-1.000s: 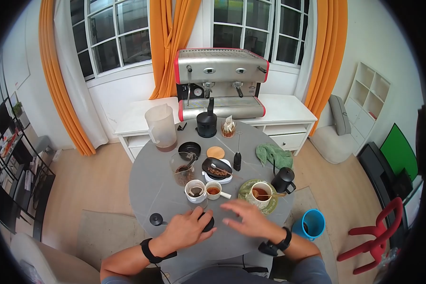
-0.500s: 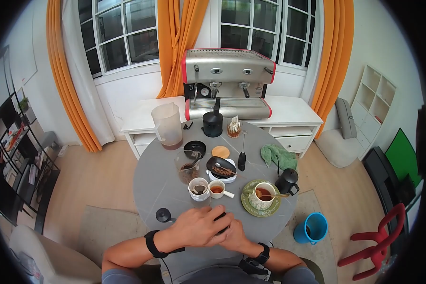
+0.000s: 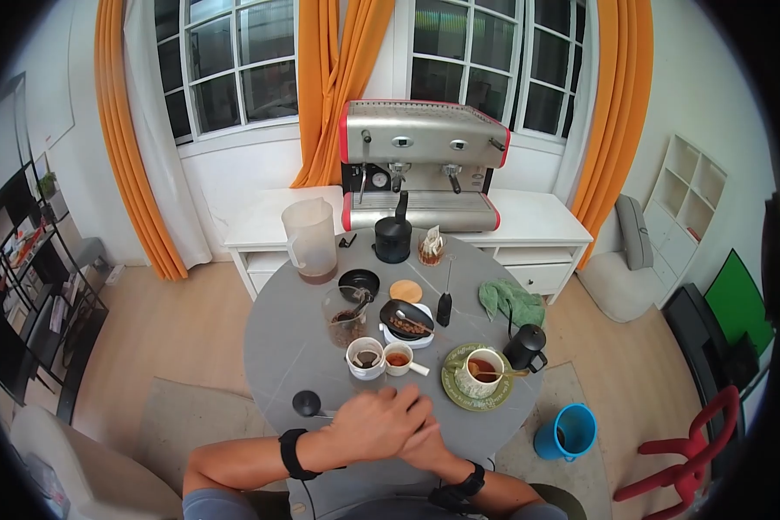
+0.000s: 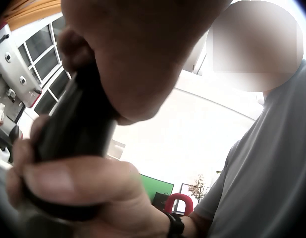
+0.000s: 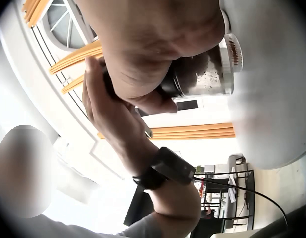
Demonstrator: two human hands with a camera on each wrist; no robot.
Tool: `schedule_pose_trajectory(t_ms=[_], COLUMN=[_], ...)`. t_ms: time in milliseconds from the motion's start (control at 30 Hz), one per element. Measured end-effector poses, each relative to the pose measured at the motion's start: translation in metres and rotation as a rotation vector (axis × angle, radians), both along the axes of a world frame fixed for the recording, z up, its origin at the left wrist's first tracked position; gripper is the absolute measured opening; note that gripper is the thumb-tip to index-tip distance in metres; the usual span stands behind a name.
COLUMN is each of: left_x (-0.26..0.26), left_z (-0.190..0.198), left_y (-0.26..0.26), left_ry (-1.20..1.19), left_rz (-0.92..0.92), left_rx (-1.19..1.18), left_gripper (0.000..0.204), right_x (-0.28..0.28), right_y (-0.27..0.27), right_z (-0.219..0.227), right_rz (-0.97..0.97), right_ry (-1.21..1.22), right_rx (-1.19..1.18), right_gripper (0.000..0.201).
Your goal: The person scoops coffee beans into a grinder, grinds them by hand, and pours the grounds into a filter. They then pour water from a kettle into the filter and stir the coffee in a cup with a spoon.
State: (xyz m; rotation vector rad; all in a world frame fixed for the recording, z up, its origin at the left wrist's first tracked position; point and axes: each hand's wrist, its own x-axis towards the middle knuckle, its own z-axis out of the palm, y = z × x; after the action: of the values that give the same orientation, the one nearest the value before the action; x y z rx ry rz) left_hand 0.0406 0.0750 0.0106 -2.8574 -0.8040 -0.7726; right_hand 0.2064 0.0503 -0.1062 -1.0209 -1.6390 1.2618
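Both hands hold a hand coffee grinder close over the table's front, and in the head view they hide it. In the left wrist view its black body (image 4: 76,129) is wrapped by the right hand (image 3: 426,451), thumb across the lower part. My left hand (image 3: 368,423) grips the upper end, fingers curled round it. The right wrist view shows a clear chamber (image 5: 207,79) with dark grounds below the black body. A black crank handle (image 3: 307,402) lies on the table to the left. Just beyond the hands stand a white cup (image 3: 354,368) and a small handled cup (image 3: 396,369).
A black scoop of coffee beans (image 3: 407,322) sits on a white scale (image 3: 412,341). Left of it is a clear jug of beans (image 3: 338,338). On the right are a teacup (image 3: 466,379) on a green saucer (image 3: 453,396), a black kettle (image 3: 526,348) and a green cloth (image 3: 510,303).
The right hand, open and apart from the left a second ago, has come in and taken hold of the grinder. The left hand has moved right, still gripping it.
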Motion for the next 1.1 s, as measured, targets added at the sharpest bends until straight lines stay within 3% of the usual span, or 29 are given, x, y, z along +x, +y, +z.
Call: schedule_pose_trajectory(t_ms=[33, 67, 133, 167, 233, 267, 333, 367, 433, 467, 533, 567, 633, 667, 733, 867, 933, 1067, 1100], left_x=[-0.003, -0.003, -0.003, -0.003, 0.0, 0.003, 0.009, 0.008, 0.006, 0.004, 0.002, 0.002, 0.003, 0.005, 0.01, 0.007, 0.001, 0.005, 0.008], left_z=[0.0, 0.003, 0.008, 0.008, 0.007, 0.007, 0.005, 0.003, 0.002, 0.004, 0.007, 0.007, 0.005, 0.003, -0.002, 0.001, 0.01, 0.008, 0.005], left_y=[0.004, 0.005, -0.001, -0.001, -0.001, -0.002, -0.003, -0.005, -0.006, -0.005, -0.01, -0.01, -0.009, -0.009, -0.009, -0.007, -0.007, -0.003, -0.006], left_ry=[0.007, 0.008, -0.044, -0.044, -0.038, -0.04, -0.023, -0.021, -0.032, -0.031, -0.063, -0.062, 0.004, 0.003, 0.036, -0.008, -0.034, -0.069, -0.063], left_rz=[-0.176, -0.176, -0.516, -0.515, -0.371, -0.369, 0.139, 0.134, -0.025, -0.027, -0.442, -0.444, -0.393, -0.393, 0.173, 0.036, -0.378, -0.235, -0.039], left_rx=[0.019, 0.027, -0.004, -0.002, -0.021, -0.017, -0.045, -0.047, 0.043, 0.053, 0.068, 0.064, -0.003, -0.003, -0.017, 0.055, -0.01, -0.046, -0.008], left_gripper=[0.031, 0.031, 0.031, 0.031, 0.033, 0.033, 0.034, 0.034, 0.034, 0.034, 0.033, 0.033, 0.034, 0.034, 0.033, 0.032, 0.028, 0.029, 0.028], right_x=[0.008, 0.013, 0.019, 0.022, 0.027, 0.024, 0.011, 0.007, 0.003, 0.008, 0.023, 0.026, 0.029, 0.026, 0.013, 0.003, 0.014, 0.017, 0.005], right_y=[0.004, 0.01, 0.014, 0.011, 0.007, 0.005, 0.0, -0.005, -0.007, 0.0, 0.009, 0.007, 0.006, 0.004, 0.0, 0.002, 0.008, 0.004, -0.001], right_z=[-0.01, -0.003, 0.011, 0.013, 0.014, 0.012, 0.005, 0.001, -0.003, 0.003, 0.017, 0.012, -0.004, -0.012, -0.023, -0.003, 0.012, 0.013, 0.011], right_rz=[0.147, 0.148, 0.525, 0.526, 0.53, 0.533, -0.017, -0.021, -0.013, -0.014, 0.493, 0.491, 0.578, 0.578, 0.067, -0.01, 0.41, 0.514, 0.23], right_ry=[0.092, 0.091, 0.004, 0.003, 0.045, 0.042, -0.095, -0.094, 0.276, 0.277, -0.005, -0.003, 0.062, 0.062, -0.054, 0.054, 0.108, 0.139, 0.079], right_rx=[0.144, 0.152, 0.711, 0.712, 0.279, 0.282, -0.038, -0.04, 0.118, 0.128, 0.679, 0.675, 0.313, 0.313, -0.028, 0.234, 0.451, 0.201, 0.068], right_gripper=[0.052, 0.052, 0.057, 0.057, 0.051, 0.051, 0.056, 0.056, 0.059, 0.059, 0.051, 0.051, 0.05, 0.05, 0.048, 0.048, 0.041, 0.041, 0.042])
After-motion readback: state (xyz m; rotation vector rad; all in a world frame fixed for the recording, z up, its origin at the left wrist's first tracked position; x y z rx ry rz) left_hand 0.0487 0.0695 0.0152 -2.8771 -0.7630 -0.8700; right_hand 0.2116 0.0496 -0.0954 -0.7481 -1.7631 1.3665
